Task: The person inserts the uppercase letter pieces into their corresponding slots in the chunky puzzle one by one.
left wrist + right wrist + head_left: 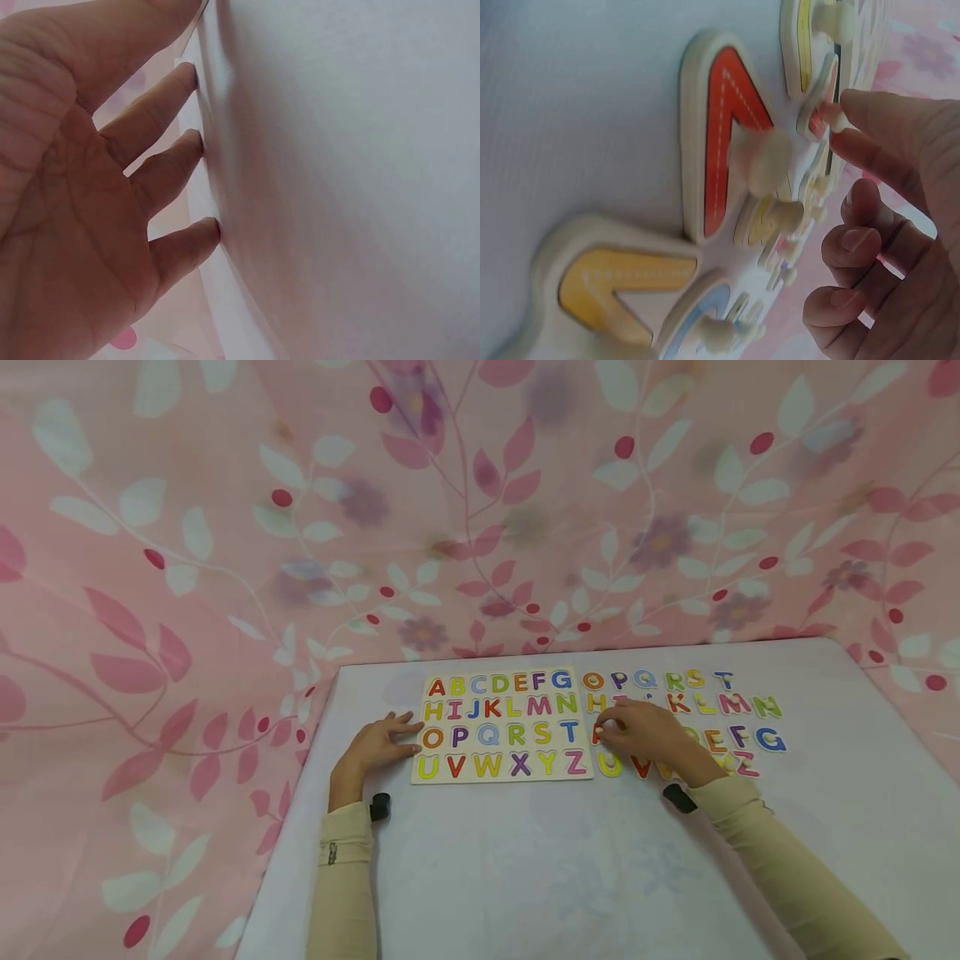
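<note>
In the head view, my left hand (375,747) rests on the table at the left edge of the wooden alphabet board (480,781), its thumb and a finger touching that edge. The left wrist view shows its fingers (176,169) spread, with fingertips on the white cloth and nothing held. To the board's right, my right hand (651,731) is over the rows of loose letter pieces. Its thumb and index finger pinch the knob of a red letter A piece (817,124), which lies low at the table, partly hidden by the fingers in the head view.
Near the right hand lie a red V piece (718,142), a yellow U piece (610,766) and an orange W piece (622,266), all knobbed. More letters, such as T (724,681) and G (771,740), lie in rows. A pink floral cloth (480,527) hangs behind the table.
</note>
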The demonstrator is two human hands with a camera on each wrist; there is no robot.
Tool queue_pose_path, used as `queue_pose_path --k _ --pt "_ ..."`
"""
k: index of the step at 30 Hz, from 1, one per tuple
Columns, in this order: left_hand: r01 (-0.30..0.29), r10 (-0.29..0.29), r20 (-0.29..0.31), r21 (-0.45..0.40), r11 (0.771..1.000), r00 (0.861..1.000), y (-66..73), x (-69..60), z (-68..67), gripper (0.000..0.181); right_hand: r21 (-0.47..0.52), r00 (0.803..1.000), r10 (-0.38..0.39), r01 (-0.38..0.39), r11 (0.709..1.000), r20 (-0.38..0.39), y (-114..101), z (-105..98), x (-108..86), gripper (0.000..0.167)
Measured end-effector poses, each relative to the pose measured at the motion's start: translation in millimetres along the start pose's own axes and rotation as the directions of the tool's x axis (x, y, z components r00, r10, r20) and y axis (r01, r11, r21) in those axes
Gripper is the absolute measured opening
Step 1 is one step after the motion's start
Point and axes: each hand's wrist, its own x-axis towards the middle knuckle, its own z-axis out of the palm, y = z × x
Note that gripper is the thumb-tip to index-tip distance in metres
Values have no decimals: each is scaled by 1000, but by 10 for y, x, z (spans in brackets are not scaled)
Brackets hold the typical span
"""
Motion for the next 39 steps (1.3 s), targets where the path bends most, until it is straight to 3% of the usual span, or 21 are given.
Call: queue_pose_path --k 9,17,33,39 --pt "1 -1 -7 -2 1000 1000 -38 50 -19 56 -51 999 22 -21 998 26 -60 11 107 17" --pt "-6 6 -17 -5 1000 1000 -71 59 -25 55 -34 999 -21 20 999 -30 -203 -51 248 14" --pt "7 -7 -25 -18 1000 1000 -16 46 67 52 -21 977 -211 212 977 8 -861 129 1015 9" --pt "-20 20 -40 0 1000 999 -30 20 36 53 -14 975 -222 222 975 28 -1149 191 1325 14"
